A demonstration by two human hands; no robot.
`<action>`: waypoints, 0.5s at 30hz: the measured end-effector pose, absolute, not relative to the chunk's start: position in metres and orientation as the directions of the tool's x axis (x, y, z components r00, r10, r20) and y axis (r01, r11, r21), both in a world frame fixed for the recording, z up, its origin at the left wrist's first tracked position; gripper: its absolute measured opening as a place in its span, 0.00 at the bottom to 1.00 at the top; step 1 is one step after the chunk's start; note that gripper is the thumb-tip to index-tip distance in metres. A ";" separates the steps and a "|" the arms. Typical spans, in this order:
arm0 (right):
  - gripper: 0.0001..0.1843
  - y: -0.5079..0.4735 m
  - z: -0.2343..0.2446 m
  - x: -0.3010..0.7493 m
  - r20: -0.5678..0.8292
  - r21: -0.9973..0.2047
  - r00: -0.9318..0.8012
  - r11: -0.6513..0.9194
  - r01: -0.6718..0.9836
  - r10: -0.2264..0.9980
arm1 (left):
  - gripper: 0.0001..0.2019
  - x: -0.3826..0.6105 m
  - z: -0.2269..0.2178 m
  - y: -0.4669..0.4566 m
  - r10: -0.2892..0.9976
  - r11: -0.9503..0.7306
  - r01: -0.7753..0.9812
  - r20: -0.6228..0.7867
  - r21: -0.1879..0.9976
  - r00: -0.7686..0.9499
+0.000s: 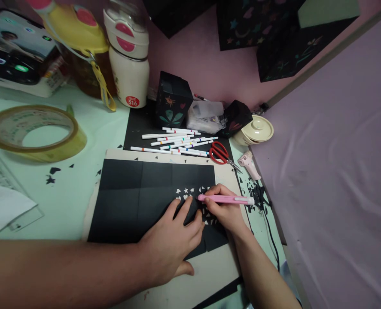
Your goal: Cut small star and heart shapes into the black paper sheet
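Observation:
A folded sheet of black paper (119, 197) lies on a pale board (216, 266), with star, heart and triangle cut-outs showing light through it. My left hand (177, 236) presses flat on the paper with its fingers spread, just below the stars and hearts. In my right hand (225, 210) is a pink pen-shaped craft knife (222, 198), pinched between thumb and fingers. Its tip points left and meets the paper between the hearts and the triangles. The blade itself is too small to make out. Part of the cut pattern is hidden under my fingers.
Behind the paper lie several white markers (177, 143), red-handled scissors (219, 153) and a pink glue gun (250, 165). A tape roll (77, 143), white bottle (129, 73) and yellow-topped jug (80, 38) stand left. Black decorated boxes (172, 103) and a lidded bowl (257, 128) are farther back.

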State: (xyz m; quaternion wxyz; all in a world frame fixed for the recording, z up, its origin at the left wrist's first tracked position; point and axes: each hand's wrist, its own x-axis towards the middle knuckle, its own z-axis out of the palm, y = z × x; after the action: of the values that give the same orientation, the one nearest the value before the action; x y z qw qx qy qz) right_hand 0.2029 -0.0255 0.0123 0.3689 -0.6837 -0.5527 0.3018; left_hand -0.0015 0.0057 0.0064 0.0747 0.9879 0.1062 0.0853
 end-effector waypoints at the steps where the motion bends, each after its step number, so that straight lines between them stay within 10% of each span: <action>1: 0.04 -0.025 0.012 0.203 -0.003 -0.838 0.212 -0.118 0.533 0.977 | 0.38 -0.002 0.007 0.006 0.222 -0.967 0.197 0.151 0.164 0.963; 15: 0.04 -0.026 0.010 0.199 0.084 -0.839 0.223 -0.052 0.541 0.971 | 0.38 -0.002 0.008 0.005 0.217 -0.964 0.196 0.109 0.181 0.970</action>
State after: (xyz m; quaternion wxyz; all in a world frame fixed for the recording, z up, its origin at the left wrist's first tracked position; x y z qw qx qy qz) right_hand 0.1985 -0.0259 0.0103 0.3982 -0.6732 -0.5616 0.2701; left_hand -0.0016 0.0050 0.0082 0.0847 0.9889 0.1044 0.0639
